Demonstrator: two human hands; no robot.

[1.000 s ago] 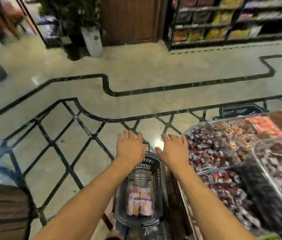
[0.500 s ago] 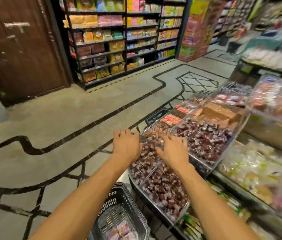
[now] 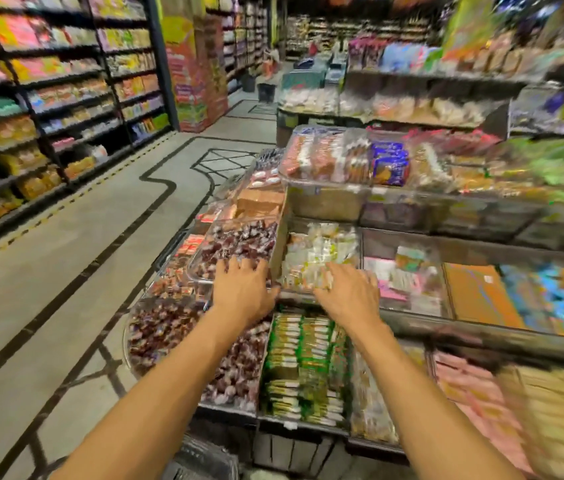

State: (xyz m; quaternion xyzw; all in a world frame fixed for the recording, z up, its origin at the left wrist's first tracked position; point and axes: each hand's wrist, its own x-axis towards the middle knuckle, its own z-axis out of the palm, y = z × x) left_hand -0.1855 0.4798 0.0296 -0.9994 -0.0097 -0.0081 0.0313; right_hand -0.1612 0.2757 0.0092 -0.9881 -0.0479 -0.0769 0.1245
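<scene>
While hands hover empty, I log left hand (image 3: 244, 293) spread over dark-red candies (image 3: 239, 241); right hand (image 3: 350, 296) likewise over pale sweets (image 3: 320, 249); picking not begun.

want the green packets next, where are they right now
Head view, low centre: the green packets fill a front bin just below the right hand in the picture, with dark red wrapped candies on their left.

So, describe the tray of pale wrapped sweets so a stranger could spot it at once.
Find the tiered sweet display right of the aisle. On its middle tier, look directly above the green packets and just right of the dark red sweets. That clear tray alone holds white and yellow-green wrappers.
</scene>
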